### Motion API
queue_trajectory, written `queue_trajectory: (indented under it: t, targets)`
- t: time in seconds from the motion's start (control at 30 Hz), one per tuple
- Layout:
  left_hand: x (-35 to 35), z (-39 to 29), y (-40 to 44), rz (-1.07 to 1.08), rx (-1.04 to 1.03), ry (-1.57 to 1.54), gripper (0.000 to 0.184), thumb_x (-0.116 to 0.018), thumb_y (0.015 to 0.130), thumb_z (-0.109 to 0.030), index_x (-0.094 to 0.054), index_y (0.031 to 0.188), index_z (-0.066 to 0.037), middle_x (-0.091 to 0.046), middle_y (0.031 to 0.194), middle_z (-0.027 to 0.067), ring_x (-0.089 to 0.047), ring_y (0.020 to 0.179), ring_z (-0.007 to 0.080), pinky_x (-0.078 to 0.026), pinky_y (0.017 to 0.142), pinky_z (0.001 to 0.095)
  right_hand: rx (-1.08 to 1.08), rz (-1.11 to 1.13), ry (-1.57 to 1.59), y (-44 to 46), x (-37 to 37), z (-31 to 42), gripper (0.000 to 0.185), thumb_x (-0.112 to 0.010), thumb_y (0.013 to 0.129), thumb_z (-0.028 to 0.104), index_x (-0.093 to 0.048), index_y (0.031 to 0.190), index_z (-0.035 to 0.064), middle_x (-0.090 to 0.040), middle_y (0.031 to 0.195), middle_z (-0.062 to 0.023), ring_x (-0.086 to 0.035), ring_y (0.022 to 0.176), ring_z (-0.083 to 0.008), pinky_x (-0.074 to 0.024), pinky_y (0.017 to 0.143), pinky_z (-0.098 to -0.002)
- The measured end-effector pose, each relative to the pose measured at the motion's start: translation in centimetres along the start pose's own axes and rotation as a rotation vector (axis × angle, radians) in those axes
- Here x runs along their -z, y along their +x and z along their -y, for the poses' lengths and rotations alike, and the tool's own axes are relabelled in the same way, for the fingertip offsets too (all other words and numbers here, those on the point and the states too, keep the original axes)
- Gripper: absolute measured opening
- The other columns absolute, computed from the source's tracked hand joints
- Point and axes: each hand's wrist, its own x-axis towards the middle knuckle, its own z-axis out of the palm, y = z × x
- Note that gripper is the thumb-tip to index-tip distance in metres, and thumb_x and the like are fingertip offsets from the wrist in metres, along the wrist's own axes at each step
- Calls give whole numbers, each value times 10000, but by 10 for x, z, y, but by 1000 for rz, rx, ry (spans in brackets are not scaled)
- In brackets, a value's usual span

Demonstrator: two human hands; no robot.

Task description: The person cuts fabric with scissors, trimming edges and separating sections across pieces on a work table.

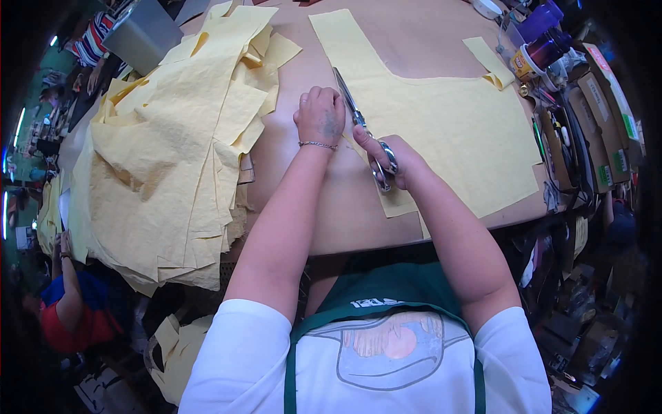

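My right hand (pixel 401 157) grips a pair of metal scissors (pixel 349 98) by the handles, with the blades pointing away from me. The blades lie along the left edge of a large pale yellow fabric piece (pixel 455 131) spread on the table. Just left of the blades, my left hand (pixel 321 114) is closed, back of the hand up, with a bracelet at the wrist. Its fingertips are turned away from view, so whatever they pinch is hidden. A small folded yellow scrap (pixel 491 63) lies at the fabric's upper right corner.
A high, loose pile of yellow fabric pieces (pixel 165 145) covers the left of the brown table (pixel 345 231). Along the right edge stand a purple container (pixel 539 22), a yellow tub (pixel 527 63) and cardboard boxes (pixel 593 117). Other people (pixel 72 297) are at the left.
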Motion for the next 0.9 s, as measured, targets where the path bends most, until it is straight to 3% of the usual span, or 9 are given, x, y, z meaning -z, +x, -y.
queue_trajectory:
  t: [0.23, 0.47, 0.9]
  targets:
    - [-2, 2, 0, -3, -6, -58, 89, -550, 743, -214, -571, 773, -133, -524, 837, 35, -494, 868, 237, -411, 679, 408, -1, 53, 82, 22, 5, 22, 681, -567, 539, 749, -458, 585, 78, -421, 512, -17, -415, 447, -128, -359, 427, -262]
    - [-2, 2, 1, -12, 7, -21, 80, -569, 736, -204, -574, 785, -141, -536, 832, 22, -509, 859, 234, -433, 679, 387, 30, 35, 92, 36, 4, 25, 694, -560, 524, 761, -448, 584, 79, -413, 491, -18, -391, 382, -119, -324, 372, -241]
    - [-2, 2, -1, -45, -31, -42, 85, -559, 734, -203, -558, 742, -118, -519, 802, 47, -499, 829, 242, -414, 652, 394, 67, -13, 92, 34, 4, 22, 658, -590, 535, 728, -438, 532, 87, -421, 457, -20, -434, 364, -131, -353, 356, -254]
